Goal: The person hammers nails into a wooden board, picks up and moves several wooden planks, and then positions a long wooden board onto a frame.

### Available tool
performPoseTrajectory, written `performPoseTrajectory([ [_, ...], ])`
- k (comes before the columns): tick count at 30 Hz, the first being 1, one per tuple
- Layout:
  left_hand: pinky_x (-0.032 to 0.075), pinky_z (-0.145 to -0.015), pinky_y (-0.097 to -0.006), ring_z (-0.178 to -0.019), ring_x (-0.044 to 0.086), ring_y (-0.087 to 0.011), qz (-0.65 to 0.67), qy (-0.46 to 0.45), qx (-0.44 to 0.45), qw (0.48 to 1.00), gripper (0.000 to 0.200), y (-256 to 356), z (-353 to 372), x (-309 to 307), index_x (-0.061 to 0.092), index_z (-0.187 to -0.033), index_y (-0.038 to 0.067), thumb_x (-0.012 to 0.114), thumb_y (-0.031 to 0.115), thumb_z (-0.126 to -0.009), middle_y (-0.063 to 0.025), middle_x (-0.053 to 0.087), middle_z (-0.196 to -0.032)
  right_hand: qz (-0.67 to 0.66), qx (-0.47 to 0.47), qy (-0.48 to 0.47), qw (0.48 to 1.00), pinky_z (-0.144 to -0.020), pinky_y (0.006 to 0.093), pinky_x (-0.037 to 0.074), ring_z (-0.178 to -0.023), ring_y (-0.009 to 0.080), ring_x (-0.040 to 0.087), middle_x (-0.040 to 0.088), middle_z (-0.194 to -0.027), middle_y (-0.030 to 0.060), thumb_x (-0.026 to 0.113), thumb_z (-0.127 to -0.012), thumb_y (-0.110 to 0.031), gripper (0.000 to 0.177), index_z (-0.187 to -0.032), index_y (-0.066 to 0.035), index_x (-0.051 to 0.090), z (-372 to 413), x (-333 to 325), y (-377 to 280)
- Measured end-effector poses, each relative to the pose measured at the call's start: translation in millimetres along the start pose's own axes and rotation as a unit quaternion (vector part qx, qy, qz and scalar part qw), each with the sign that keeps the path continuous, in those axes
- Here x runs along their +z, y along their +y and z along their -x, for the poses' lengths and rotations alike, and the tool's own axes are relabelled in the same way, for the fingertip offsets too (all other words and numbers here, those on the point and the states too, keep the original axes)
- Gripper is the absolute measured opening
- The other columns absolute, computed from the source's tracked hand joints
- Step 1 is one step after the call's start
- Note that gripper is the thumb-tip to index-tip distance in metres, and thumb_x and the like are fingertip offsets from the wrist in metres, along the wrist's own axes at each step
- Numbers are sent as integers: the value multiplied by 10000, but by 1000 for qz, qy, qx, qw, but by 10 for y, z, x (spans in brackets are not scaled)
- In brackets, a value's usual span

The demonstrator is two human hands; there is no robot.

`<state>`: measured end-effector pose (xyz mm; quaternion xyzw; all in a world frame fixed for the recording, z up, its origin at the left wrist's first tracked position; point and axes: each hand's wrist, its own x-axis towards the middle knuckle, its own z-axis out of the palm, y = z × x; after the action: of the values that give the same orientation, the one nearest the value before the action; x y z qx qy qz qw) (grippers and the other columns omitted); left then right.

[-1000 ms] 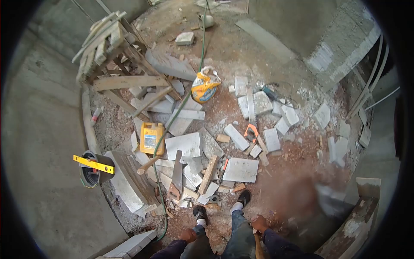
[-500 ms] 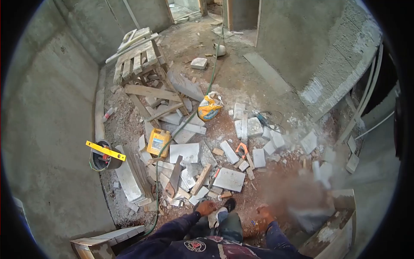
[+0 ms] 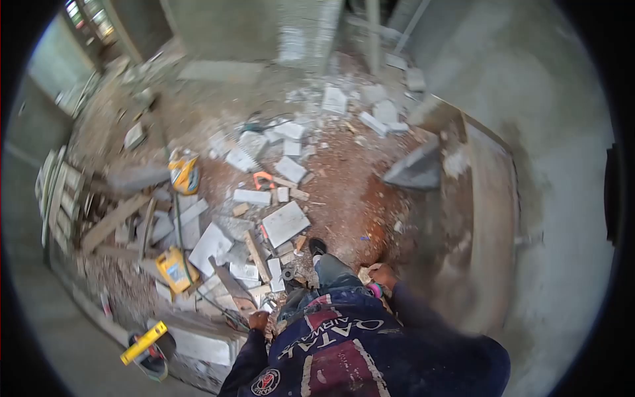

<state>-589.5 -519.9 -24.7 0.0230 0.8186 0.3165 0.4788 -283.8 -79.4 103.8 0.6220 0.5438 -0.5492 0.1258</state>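
My left hand point(image 3: 258, 320) hangs low beside my left hip, near the lower end of a handsaw point(image 3: 233, 286) lying in the rubble. Its fingers are blurred and mostly hidden. At my right hip, my right hand point(image 3: 383, 276) is close to a round pink item point(image 3: 376, 289) and a pale piece point(image 3: 365, 274) at my waist. The right fingers point down and in, and I cannot tell whether they grip anything. Ahead of my feet lie a white block point(image 3: 286, 223), a wooden strip point(image 3: 257, 256) and a saw with an orange handle point(image 3: 263, 180).
Broken white blocks point(image 3: 252, 143) and boards litter the dirt floor. Left are a yellow jerrycan point(image 3: 177, 270), a yellow bag point(image 3: 184, 173), a hose, and a bucket point(image 3: 153, 366) with a yellow level point(image 3: 143, 343) across it. A grey slab piece point(image 3: 417, 165) and a wooden trough point(image 3: 489, 218) stand right.
My view has swung to the right, so the rubble sits further left. Both hands have drawn back from in front of me to beside my hips.
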Motion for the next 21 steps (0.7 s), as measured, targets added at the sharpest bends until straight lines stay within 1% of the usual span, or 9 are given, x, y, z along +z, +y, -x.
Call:
performPoseTrajectory([
  [1,535,-715,-391,-777,696,-283,23,-23,-33,999,352,-68,-61,-78,728,-821,35,643,366,-735,-160,699,-753,-7,-18,27,999,-588,332,532,-679,205,653,693,-815,94,641,-814,-194,225,-968,-41,698,178,22,86],
  [3,526,-730,-422,-820,683,-297,-413,-99,170,889,249,187,24,-303,717,-882,134,609,330,-773,-119,694,-866,-24,-31,57,998,-550,342,519,-619,229,649,693,-771,108,634,-790,-206,224,-880,-19,719,448,68,207],
  [5,517,-690,-415,-751,664,-326,-183,-109,105,971,224,428,-12,-420,691,-719,78,614,287,-747,-122,683,-736,-22,51,78,995,-534,347,512,-602,223,642,691,-762,104,630,-774,-203,214,-860,-31,724,586,80,333],
  [7,507,-692,-443,-778,655,-333,-477,-113,345,800,166,608,-294,-477,683,-740,110,628,266,-737,-120,681,-783,-80,71,109,988,-650,384,527,-712,240,673,710,-813,87,641,-770,-196,176,-860,-81,741,666,251,543],
  [9,494,-677,-481,-790,657,-332,-485,-92,393,776,119,956,-515,-532,664,-752,115,655,233,-733,-124,666,-778,150,-195,151,957,-796,408,494,-853,262,675,714,-881,91,632,-763,-242,202,-871,-121,753,431,365,1032],
  [11,539,-643,-429,-719,674,-290,-514,-67,425,742,125,1377,-780,-528,691,-798,80,661,191,-748,-116,690,-779,384,-237,99,887,-881,416,449,-935,276,656,707,-929,84,590,-766,-300,256,-905,-166,759,356,371,1005],
  [12,556,-624,-392,-697,673,-250,-253,-62,261,930,151,1573,-841,-473,699,-830,51,669,181,-758,-106,697,-790,338,-234,101,906,-868,415,455,-925,278,657,708,-924,82,590,-765,-297,253,-906,-170,757,384,384,985],
  [13,574,-605,-355,-674,673,-210,43,-49,64,996,179,1807,-873,-358,707,-861,21,676,171,-768,-95,703,-802,293,-231,104,922,-855,415,460,-916,281,658,708,-919,80,589,-764,-294,250,-908,-174,756,446,347,911],
  [21,576,-572,-304,-678,664,-181,58,-46,102,992,280,3273,-1133,22,671,-994,-58,694,149,-805,-117,687,-852,238,-328,94,910,-738,374,518,-818,255,673,705,-870,87,596,-744,-270,210,-833,-151,745,-577,-77,628],
])
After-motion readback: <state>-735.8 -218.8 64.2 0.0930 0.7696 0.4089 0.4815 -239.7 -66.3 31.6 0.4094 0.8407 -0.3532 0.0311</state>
